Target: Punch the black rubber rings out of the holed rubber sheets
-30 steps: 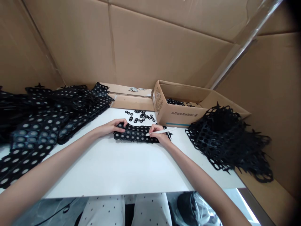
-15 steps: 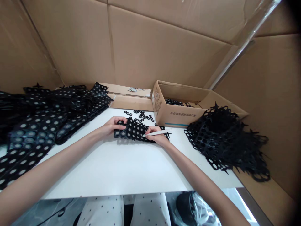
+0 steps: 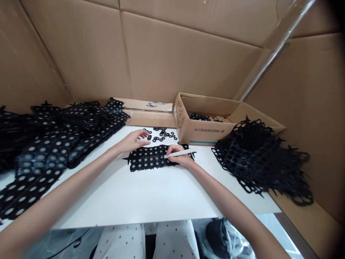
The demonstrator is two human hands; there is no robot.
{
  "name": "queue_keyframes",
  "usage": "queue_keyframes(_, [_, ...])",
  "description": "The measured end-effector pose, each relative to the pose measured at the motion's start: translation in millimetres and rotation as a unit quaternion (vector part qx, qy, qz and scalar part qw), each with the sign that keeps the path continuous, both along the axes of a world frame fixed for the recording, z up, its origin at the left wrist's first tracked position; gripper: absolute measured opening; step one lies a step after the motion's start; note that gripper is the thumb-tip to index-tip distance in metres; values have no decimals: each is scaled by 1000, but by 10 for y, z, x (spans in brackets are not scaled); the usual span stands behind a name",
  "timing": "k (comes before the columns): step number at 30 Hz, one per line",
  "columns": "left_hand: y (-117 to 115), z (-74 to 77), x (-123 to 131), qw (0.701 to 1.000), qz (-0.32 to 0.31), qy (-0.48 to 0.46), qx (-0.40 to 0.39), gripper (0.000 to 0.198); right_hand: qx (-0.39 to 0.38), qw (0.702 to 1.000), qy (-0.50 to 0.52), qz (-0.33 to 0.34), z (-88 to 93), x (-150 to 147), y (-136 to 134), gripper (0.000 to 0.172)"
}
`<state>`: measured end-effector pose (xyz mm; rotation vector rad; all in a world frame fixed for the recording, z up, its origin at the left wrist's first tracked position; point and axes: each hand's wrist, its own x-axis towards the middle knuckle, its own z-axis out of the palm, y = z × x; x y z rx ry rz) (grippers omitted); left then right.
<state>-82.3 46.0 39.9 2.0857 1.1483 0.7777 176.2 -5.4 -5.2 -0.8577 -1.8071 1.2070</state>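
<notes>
Head cam, looking down at a white table (image 3: 151,190). Right in the middle, a strip of black perforated sheet (image 3: 148,158) lies flat, with grey discs sitting in most of its holes. My right hand (image 3: 181,159) rests on the strip's right end, fingers curled shut around a white pen-shaped tool (image 3: 181,153) whose tip points at about 9 o'clock over the sheet. The left hand (image 3: 133,141) is open, fingers loosely spread, holding nothing, just past the strip's top edge; can't tell if it's touching the strip. Loose black rings (image 3: 161,135) are scattered at 12 o'clock from the strip, right near those fingers.

At 1 o'clock there's an open cardboard box (image 3: 202,133) with black pieces (image 3: 198,116) inside. At 3 o'clock, a messy heap of black punched-out mesh (image 3: 258,158) sits on the table beside the box. Over at 9 o'clock is a big pile of black sheets with grey discs (image 3: 45,151). Cardboard panels (image 3: 188,61) line the wall behind, with a clear tube (image 3: 280,43) running across at 1 o'clock. Polka-dot trousers (image 3: 172,241) show under the table edge.
</notes>
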Motion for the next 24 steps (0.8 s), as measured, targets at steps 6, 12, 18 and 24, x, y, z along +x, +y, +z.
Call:
queue_keyframes(6, [115, -80, 637, 985, -135, 80, -70, 39, 3, 1000, -9, 5, 45, 23, -47, 15])
queue_keyframes(12, [238, -207, 641, 972, -203, 62, -105, 37, -41, 998, 38, -17, 17, 35, 32, 10])
queue_keyframes(18, [170, -194, 601, 979, -186, 50, -64, 36, -77, 983, 124, -107, 5, 15, 61, 6])
queue_keyframes(24, [159, -165, 686, 985, -150, 66, -59, 53, -62, 987, 82, -121, 66, -47, -3, 4])
